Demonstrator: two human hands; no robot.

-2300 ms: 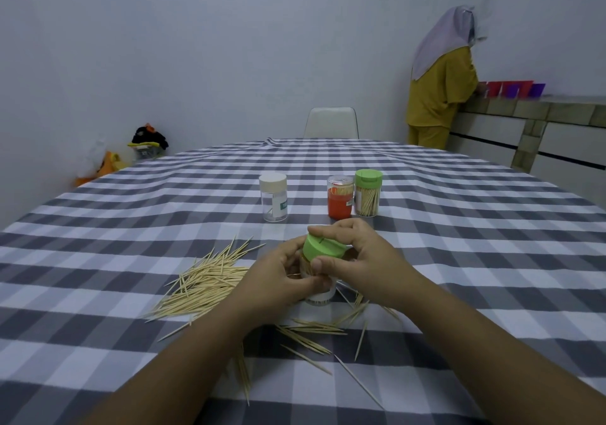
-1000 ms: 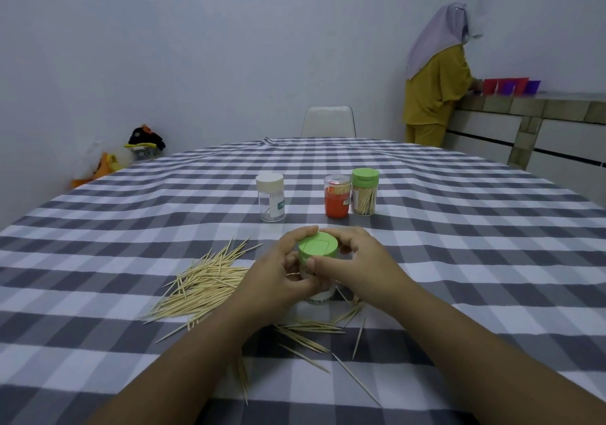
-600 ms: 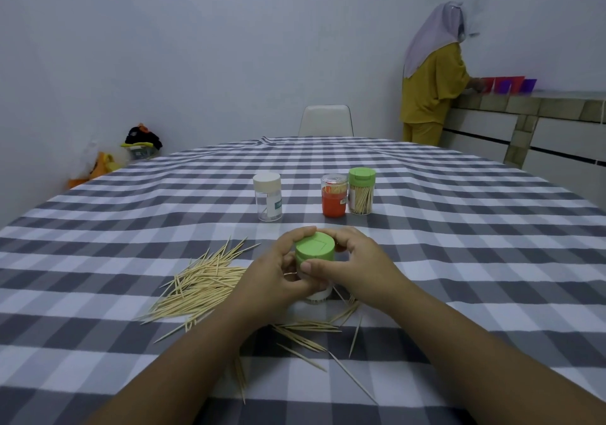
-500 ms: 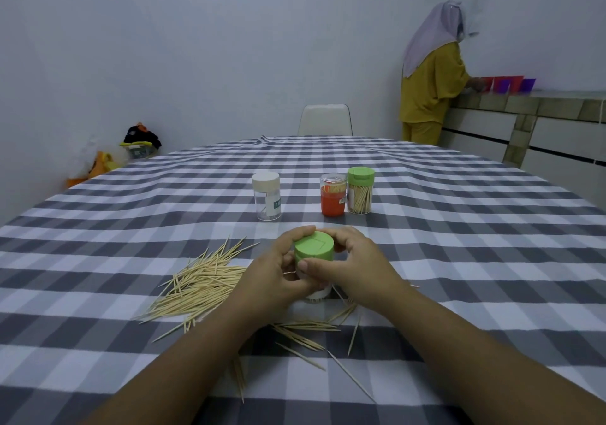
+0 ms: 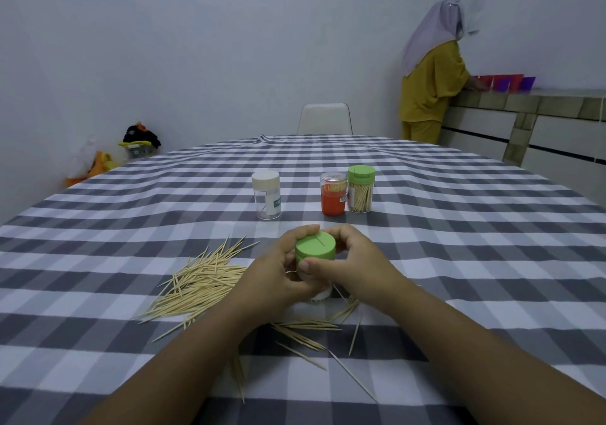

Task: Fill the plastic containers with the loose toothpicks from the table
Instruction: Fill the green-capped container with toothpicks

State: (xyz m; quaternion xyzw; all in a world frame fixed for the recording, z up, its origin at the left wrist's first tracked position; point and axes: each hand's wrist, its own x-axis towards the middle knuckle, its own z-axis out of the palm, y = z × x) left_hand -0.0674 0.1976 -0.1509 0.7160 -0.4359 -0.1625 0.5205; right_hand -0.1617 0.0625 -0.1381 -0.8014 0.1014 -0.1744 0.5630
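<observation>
- Head view: left hand (image 5: 278, 274) and right hand (image 5: 352, 269) both grip the green-lidded container (image 5: 315, 250), fingers curled around it.
- Loose toothpicks (image 5: 200, 285) lie just left on the checked table (image 5: 459, 260).

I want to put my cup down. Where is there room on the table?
Right of the green-lidded jar, the checked cloth lies bare. So does the strip beyond the three jars. Toothpicks crowd the space around both hands.

Four plastic containers are on the desk (image 5: 459, 244): two with green lids (image 5: 315, 249) (image 5: 361, 189), one with a white cap (image 5: 266, 194), one orange (image 5: 333, 193). Two hands (image 5: 278, 274) (image 5: 354, 267) hold the nearest. The loose toothpicks (image 5: 200, 285) are too many to count, and one chair (image 5: 324, 119) and one other person (image 5: 433, 73) are behind.
</observation>
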